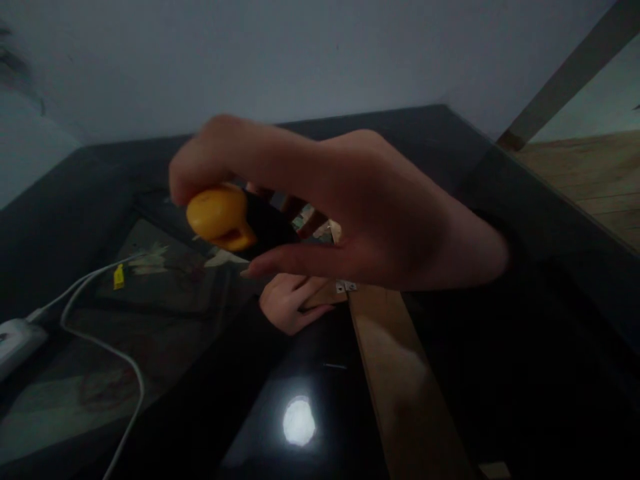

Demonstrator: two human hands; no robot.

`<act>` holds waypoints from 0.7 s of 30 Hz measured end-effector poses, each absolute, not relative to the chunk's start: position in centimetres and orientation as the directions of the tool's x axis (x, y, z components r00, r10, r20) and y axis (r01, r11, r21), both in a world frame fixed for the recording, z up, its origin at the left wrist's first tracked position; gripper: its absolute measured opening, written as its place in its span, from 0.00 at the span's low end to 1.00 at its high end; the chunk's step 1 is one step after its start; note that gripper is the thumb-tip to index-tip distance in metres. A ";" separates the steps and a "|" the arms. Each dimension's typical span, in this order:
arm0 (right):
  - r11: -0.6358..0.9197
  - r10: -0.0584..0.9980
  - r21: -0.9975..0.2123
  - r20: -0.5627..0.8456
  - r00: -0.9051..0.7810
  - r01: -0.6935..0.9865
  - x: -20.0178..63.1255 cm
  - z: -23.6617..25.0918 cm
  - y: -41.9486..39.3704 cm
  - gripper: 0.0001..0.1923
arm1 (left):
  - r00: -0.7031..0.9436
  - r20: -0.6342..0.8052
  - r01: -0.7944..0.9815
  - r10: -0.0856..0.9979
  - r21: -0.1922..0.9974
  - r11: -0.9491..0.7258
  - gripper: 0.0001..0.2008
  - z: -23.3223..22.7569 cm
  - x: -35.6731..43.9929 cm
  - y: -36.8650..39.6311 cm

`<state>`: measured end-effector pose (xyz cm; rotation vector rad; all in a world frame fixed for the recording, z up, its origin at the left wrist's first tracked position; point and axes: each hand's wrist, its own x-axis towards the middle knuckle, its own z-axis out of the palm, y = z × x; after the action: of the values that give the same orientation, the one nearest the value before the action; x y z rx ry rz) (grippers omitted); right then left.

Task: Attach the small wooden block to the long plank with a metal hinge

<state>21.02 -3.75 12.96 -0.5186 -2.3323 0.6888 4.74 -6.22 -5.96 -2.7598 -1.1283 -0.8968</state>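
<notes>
My right hand [350, 200] is raised close to the camera, its fingers and thumb closed around a screwdriver [220, 217] with a yellow and black handle. The rounded yellow end points left; the shaft and tip are hidden. Lower down, my left hand [290, 303] grips a short wooden piece [327, 293] that meets a long wooden board [400, 360]. A small metal plate with holes [345, 287], like a hinge, lies where the two pieces of wood join. My right hand covers part of that area.
A glossy dark table [310, 353] reflects a lamp. On it lies a thin screw or nail [335, 365]. To the left are a white power strip [20, 340], its white cable [135, 373] and a yellow tag [119, 277]. A wood scrap [494, 470] shows at the bottom right.
</notes>
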 end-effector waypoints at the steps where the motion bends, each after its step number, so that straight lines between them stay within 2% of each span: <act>1: 0.779 0.542 -0.583 0.439 -0.717 0.231 21.2 13.3 -3.9 0.22 | 0.578 0.517 0.647 0.631 0.181 -0.741 0.21 -5.9 4.8 -6.2; 3: 0.796 0.560 -0.535 0.474 -0.679 0.284 21.8 13.9 -4.2 0.18 | 0.594 0.499 0.634 0.631 0.192 -0.749 0.23 -5.6 4.9 -6.1; 5: 0.857 0.497 -0.451 0.590 -0.637 0.250 22.7 14.1 -4.3 0.16 | 0.603 0.473 0.627 0.642 0.217 -0.748 0.24 -5.4 5.0 -6.1; 7: 0.892 0.446 -0.372 0.632 -0.633 0.258 23.8 13.9 -4.1 0.18 | 0.608 0.460 0.616 0.647 0.241 -0.750 0.24 -5.1 5.0 -6.1; 8: 0.883 0.468 -0.362 0.652 -0.596 0.298 24.4 13.7 -3.9 0.21 | 0.606 0.460 0.611 0.649 0.253 -0.750 0.24 -5.1 5.0 -6.1; 9: 0.845 0.533 -0.391 0.659 -0.530 0.365 24.9 13.4 -3.8 0.23 | 0.606 0.460 0.605 0.649 0.263 -0.752 0.24 -5.0 5.0 -6.1; 11: 0.748 0.661 -0.540 0.658 -0.360 0.387 26.0 12.5 -3.7 0.23 | 0.599 0.465 0.598 0.652 0.282 -0.750 0.24 -4.9 5.1 -6.3; 14: 0.602 0.798 -0.768 0.581 -0.157 0.218 27.7 10.6 -4.0 0.20 | 0.581 0.477 0.602 0.659 0.293 -0.743 0.23 -4.8 5.1 -6.6; 17: 0.483 0.875 -0.873 0.484 0.004 0.072 30.0 8.6 -5.0 0.17 | 0.559 0.498 0.616 0.663 0.285 -0.734 0.22 -4.7 5.1 -6.8; 21: 0.321 0.942 -0.938 0.301 0.145 -0.135 32.9 5.7 -6.8 0.13 | 0.549 0.548 0.600 0.631 0.267 -0.754 0.19 -4.2 5.1 -7.0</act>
<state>32.92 -6.77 5.75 -0.9199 -1.1414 0.9595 5.11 -7.01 -4.22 -2.8064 -1.1162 -1.0250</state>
